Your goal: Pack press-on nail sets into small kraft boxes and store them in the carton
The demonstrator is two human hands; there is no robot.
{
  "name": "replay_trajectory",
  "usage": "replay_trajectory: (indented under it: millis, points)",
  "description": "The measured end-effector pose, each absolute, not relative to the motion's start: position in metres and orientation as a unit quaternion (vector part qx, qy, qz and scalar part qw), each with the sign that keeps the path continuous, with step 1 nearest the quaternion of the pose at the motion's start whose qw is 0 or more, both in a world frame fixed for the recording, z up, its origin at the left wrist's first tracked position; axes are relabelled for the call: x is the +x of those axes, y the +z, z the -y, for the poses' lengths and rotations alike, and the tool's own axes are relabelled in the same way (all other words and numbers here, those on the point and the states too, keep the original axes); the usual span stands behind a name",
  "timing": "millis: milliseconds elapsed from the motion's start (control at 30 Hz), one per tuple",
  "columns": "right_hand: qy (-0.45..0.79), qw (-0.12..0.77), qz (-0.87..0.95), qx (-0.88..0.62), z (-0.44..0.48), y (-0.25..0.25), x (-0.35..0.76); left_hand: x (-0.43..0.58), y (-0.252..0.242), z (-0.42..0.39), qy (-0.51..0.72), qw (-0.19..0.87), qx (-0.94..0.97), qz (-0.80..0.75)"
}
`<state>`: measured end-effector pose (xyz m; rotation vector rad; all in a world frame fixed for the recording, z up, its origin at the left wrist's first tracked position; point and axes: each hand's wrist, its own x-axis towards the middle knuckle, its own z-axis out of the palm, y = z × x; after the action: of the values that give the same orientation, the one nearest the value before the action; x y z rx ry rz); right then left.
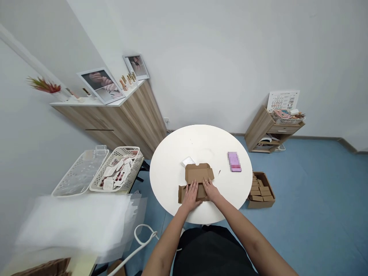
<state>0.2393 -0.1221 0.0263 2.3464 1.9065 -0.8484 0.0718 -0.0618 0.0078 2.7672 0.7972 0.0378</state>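
Note:
A brown cardboard mailer box, partly folded with its lid flap raised away from me, lies near the front of the round white table. My left hand rests on the box's near part, its fingers stretched out over the cardboard. On the right side of the same part lies my right hand, fingers extended towards the fold. Neither hand appears to grip the box. Just behind the lid's left corner is a small white square object; its kind is unclear.
A blurred purple item lies at the table's right. On the floor beside it stands a carton of brown boxes. White baskets with small packets stand left, near a wood-grain cabinet. A small shelf unit stands back right.

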Motion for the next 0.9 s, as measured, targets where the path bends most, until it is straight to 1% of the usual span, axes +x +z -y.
replay_trajectory:
  millis: [67, 167, 267, 433, 533, 900]
  points:
    - [-0.269, 0.001, -0.596, 0.757, 0.125, 0.022, 0.239, 0.061, 0.013, 0.058, 0.047, 0.137, 0.945, -0.292]
    - [-0.265, 0.011, -0.583, 0.768, 0.131, 0.015, 0.239, 0.046, 0.018, 0.048, 0.104, 0.122, 0.907, -0.39]
    - [-0.27, 0.014, -0.576, 0.771, 0.133, 0.012, 0.241, 0.04, 0.02, 0.033, 0.105, 0.12, 0.873, -0.461]
    - [-0.305, -0.002, -0.575, 0.759, 0.133, 0.014, 0.247, 0.052, 0.025, 0.022, 0.085, 0.151, 0.866, -0.47]
    - [-0.319, 0.003, -0.566, 0.76, 0.132, 0.016, 0.247, 0.062, 0.029, 0.027, 0.082, 0.153, 0.865, -0.47]
    - [-0.275, -0.001, -0.577, 0.769, 0.137, 0.011, 0.239, 0.078, 0.029, 0.041, 0.076, 0.163, 0.837, -0.517]
